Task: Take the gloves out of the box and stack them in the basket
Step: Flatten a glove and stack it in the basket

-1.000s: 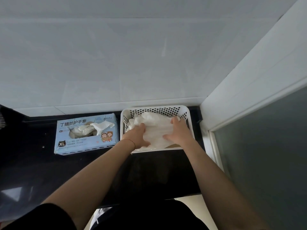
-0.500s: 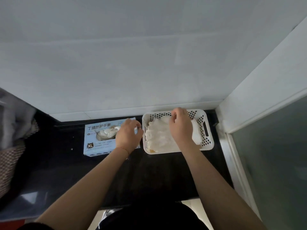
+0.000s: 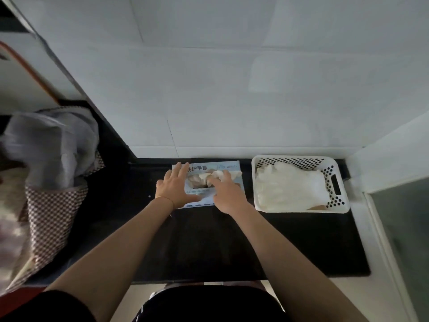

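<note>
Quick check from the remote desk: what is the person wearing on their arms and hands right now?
Both forearms are bare, with no gloves on the left hand or the right hand. A thin bracelet circles the left wrist. A dark short sleeve shows on the left upper arm.

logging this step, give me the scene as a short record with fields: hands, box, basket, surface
left hand: flat on the box, fingers straight
right hand: at the box opening, fingers on a glove
box: on the counter, left of the basket, gloves bunched in its opening
basket: white, perforated, holds a stack of gloves
counter: black
</note>
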Tool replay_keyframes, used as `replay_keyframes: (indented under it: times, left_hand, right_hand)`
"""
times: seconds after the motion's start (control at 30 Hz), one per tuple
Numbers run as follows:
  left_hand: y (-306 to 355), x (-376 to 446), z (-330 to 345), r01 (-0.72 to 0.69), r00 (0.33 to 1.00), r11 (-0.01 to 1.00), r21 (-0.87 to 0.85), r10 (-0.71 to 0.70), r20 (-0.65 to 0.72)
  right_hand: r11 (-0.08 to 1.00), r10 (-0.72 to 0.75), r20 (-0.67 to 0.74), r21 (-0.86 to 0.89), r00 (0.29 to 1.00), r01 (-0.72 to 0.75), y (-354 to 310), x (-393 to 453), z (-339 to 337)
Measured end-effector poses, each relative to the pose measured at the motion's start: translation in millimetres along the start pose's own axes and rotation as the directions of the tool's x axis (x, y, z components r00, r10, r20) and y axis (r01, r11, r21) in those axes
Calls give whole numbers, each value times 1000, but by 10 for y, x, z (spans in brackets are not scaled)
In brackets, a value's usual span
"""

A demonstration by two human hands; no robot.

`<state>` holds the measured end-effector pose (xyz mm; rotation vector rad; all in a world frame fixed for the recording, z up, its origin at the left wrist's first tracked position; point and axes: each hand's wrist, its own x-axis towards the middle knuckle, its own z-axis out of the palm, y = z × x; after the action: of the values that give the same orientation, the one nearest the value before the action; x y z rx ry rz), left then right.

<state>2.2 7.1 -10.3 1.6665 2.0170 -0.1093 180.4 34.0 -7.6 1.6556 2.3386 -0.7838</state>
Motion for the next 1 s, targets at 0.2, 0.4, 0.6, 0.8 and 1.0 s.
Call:
replay_keyframes:
  times: [0.2, 0.4, 0.6, 0.8, 1.0]
  left_hand:
    - [30, 42, 31, -3, 1000, 1000, 17, 3, 6]
    - [-29, 42, 36, -33, 999, 997, 72, 34, -3]
    - [-43, 21, 16, -55, 998, 996, 68, 56, -5]
    - [-53, 20, 37, -45, 999, 998, 48, 45, -4]
    - [-57, 20, -20, -13, 1000, 999, -38, 14, 25]
  right_hand:
    - [991, 118, -68, 74, 991, -113, -178, -37, -78]
    - [939, 185, -168, 321, 968, -124, -211, -65, -181]
    - [932, 295, -208, 278, 933, -233, -64, -121, -295]
    - [908, 187, -307, 415, 933, -45, -321, -166, -443]
    - [819, 162, -500, 549, 851, 166, -628, -149, -898]
